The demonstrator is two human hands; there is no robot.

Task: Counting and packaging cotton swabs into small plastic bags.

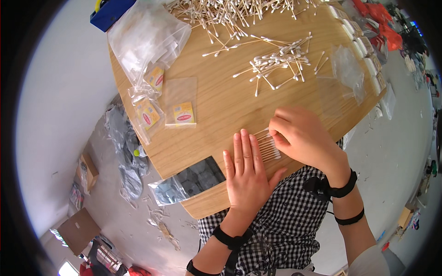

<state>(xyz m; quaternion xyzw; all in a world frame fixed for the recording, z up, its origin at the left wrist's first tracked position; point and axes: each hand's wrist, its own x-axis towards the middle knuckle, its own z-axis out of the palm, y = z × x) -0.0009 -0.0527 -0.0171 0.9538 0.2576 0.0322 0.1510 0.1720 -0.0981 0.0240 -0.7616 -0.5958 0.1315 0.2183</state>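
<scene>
A row of cotton swabs (268, 149) lies side by side on the wooden table (216, 106) near its front edge, white tips toward the right. My left hand (248, 177) lies flat with its fingers stretched out, covering the row's left ends. At the row's far right corner is my right hand (299, 135), its fingers curled closed against the swab tips. What sits between those fingers is hidden. Beyond the hands is a loose heap of cotton swabs (281, 60), with a pair of swabs apart on its right.
A larger swab pile (230, 16) covers the far edge. On the left are a big clear plastic bag (142, 37) and small bags with yellow cards (183, 114). A dark plastic packet (198, 177) lies front left. Packed swab bundles (363, 46) line the right edge beside a crumpled bag (347, 69).
</scene>
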